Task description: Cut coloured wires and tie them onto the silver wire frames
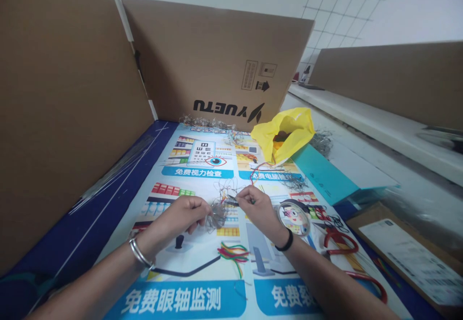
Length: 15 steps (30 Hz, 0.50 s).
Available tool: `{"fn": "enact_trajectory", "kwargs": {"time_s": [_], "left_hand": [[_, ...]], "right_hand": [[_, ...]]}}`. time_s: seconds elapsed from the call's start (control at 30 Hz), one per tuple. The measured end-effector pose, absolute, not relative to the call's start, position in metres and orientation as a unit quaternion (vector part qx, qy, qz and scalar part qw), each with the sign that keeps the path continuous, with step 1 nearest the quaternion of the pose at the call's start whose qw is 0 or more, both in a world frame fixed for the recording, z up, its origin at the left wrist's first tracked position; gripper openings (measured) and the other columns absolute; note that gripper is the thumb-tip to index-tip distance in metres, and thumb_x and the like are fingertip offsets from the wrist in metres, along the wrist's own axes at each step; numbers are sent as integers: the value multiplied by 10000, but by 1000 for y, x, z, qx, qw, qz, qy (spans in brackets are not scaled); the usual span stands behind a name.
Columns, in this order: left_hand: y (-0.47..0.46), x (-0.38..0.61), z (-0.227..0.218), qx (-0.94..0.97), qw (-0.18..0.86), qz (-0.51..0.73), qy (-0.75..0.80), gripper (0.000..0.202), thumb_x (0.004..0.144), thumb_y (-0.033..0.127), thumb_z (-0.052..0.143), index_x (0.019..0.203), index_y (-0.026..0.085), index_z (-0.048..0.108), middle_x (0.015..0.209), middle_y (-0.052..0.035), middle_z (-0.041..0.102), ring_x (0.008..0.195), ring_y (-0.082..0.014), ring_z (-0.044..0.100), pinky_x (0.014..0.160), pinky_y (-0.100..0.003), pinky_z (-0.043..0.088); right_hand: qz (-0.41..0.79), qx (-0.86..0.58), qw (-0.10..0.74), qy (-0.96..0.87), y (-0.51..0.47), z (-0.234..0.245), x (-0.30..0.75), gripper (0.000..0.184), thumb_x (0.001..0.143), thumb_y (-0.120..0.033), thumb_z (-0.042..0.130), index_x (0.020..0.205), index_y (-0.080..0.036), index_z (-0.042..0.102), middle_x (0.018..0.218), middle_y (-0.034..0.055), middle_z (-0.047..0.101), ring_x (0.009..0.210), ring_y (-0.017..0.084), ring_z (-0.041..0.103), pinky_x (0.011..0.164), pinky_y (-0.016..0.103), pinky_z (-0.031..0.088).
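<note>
My left hand (181, 219) is closed in a pinch on a small bundle of thin grey wire (216, 216) just above a printed poster (188, 291) that covers the table. My right hand (256, 206) is also pinched, holding a thin strand of the same wire (231, 197) at its upper end. The two hands are close together at the middle of the poster. A silver bangle sits on my left wrist and a black band on my right. A few coloured wires (233, 253) lie on the poster just below my hands.
Cardboard walls (217, 55) stand at the left and back. A yellow plastic bag (284, 134) and a teal sheet (325, 175) lie at the back right, with wire tangles (208, 122) nearby. Red-handled scissors (340, 243) and a cardboard parcel (408, 257) lie on the right.
</note>
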<state>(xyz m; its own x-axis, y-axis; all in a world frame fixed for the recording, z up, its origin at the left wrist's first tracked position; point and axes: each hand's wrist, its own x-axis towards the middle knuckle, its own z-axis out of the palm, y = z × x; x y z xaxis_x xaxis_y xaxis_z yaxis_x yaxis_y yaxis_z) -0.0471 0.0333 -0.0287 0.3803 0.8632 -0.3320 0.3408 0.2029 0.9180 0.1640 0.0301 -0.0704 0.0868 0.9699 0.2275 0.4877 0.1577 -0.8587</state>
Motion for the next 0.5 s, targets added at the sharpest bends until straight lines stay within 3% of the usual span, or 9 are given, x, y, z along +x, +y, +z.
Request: {"fn": "enact_trajectory", "kwargs": {"time_s": [0.5], "left_hand": [[38, -52, -31, 578, 592, 271, 492, 208, 736, 321, 543, 666, 131, 590, 604, 0, 611, 429, -66, 500, 414, -180, 281]], "right_hand": [[236, -579, 435, -647, 29, -67, 163, 117, 749, -275, 559, 769, -187, 634, 524, -47, 476, 490, 99, 435, 490, 209, 342]]}}
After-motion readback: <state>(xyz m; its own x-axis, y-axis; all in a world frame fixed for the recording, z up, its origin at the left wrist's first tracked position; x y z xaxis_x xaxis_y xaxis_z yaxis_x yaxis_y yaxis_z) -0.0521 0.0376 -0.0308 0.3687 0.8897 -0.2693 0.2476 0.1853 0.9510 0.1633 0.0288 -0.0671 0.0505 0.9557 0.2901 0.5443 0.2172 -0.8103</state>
